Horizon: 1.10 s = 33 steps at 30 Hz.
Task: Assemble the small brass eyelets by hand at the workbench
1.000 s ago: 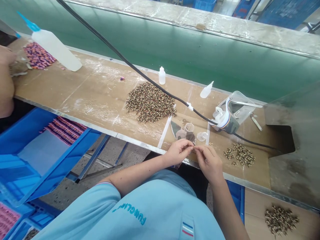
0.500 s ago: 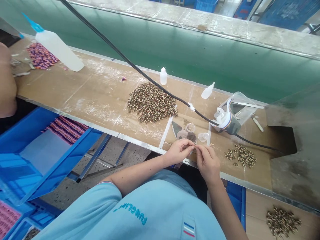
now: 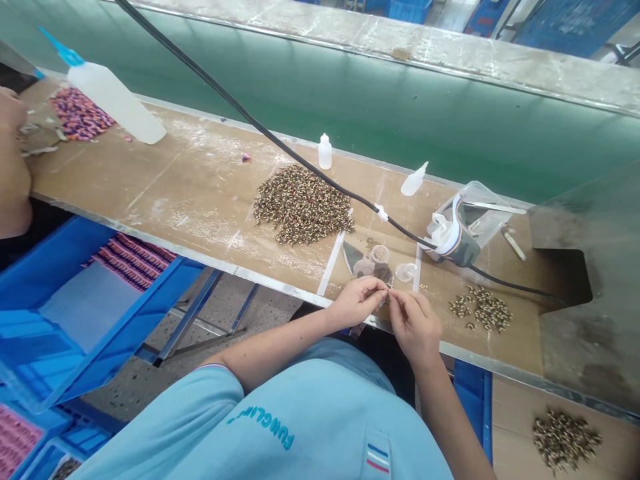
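Note:
My left hand [image 3: 359,301] and my right hand [image 3: 414,325] meet fingertip to fingertip above the table's front edge. Both are closed in a pinch, and whatever lies between the fingertips is too small to make out. Just beyond them lies a dark patterned cloth piece [image 3: 353,254], partly covered by my left hand. A small round clear cup [image 3: 380,255] stands on it, with a clear lid or dish [image 3: 405,272] to its right. A small pile of brown-and-gold curved pieces [image 3: 493,310] is right of my right hand; a far larger pile [image 3: 300,207] lies to the left.
A black cable [image 3: 240,107] slants across the table. Two small white bottles [image 3: 325,153] and a large blue-tipped bottle [image 3: 117,100] are along the back. A clear container [image 3: 487,200] sits at right. Blue crates [image 3: 115,340] stand below. Another person's arm [image 3: 13,167] shows at far left.
The view has shifted very slightly. My hands stay pinched together in nearly the same place. At far left, the other person's hand has come into view beside the arm.

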Available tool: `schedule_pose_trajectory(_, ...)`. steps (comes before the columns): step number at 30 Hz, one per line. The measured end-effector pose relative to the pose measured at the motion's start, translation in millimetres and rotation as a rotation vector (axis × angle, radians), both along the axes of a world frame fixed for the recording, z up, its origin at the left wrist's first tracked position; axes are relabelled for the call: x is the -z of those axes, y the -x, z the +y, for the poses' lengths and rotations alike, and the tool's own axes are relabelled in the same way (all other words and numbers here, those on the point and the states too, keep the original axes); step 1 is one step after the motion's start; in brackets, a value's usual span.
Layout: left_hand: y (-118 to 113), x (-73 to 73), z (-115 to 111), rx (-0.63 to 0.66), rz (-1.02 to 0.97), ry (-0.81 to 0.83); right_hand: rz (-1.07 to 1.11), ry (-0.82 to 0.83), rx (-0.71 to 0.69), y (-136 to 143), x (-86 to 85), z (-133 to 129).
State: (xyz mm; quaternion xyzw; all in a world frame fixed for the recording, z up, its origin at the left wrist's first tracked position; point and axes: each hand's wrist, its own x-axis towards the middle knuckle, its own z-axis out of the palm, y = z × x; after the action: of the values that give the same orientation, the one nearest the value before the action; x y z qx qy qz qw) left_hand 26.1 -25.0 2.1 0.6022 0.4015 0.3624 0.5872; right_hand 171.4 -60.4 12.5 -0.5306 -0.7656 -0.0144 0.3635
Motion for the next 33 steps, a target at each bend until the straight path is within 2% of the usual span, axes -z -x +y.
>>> schedule_pose_trajectory(8,0.3,-2.3,0.5,0.012,0.010,0.004,0.151,0.167,0.046,-0.4,-2.0,-0.5)
schedule_pose_trajectory(16,0.4,-2.8,-0.4,0.002,0.077,-0.103,0.084,0.132,0.003,-3.5,-1.3,0.1)
schedule_pose_trajectory(21,0.3,-2.2,-0.4,0.001,0.134,-0.179,0.130,0.168,0.004,-4.6,0.2,-1.5)
schedule_pose_trajectory(29,0.2,-2.2,-0.1,0.017,0.153,-0.199,0.131,0.188,0.011,-6.6,1.0,-2.3)
schedule_pose_trajectory(33,0.1,-0.9,-0.2,0.016,0.121,-0.152,0.135,0.178,0.014,-6.2,1.9,-2.3)
